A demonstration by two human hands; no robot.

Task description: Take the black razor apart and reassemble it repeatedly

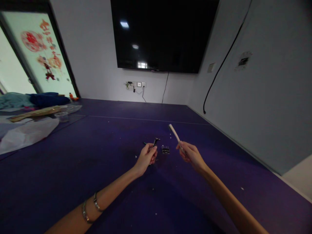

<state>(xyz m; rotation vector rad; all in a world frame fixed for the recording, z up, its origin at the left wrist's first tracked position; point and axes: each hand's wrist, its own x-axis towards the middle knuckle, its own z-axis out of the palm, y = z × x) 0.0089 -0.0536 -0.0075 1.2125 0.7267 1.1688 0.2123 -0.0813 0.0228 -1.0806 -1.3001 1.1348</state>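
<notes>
My left hand (146, 156) is closed around a small black piece with a T-shaped end (156, 141), which juts up past the thumb. The rest of that piece is hidden by the fingers. In my right hand (191, 154) is a pale-handled brush (175, 132), much like a toothbrush, tilted up and to the left with dark bristles at its tip. Between the hands, a small dark rectangular part (165, 149) with light edges lies on the purple surface (117, 185); neither hand touches it. A thin bluish tip (144, 143) shows just behind my left hand.
Small white specks dot the surface. Clear plastic sheeting (29, 135), a long tan item (39, 113) and dark blue cloth (48, 99) lie at the left. A large television (163, 35) hangs on the far wall, and a black cable (220, 66) dangles at the right.
</notes>
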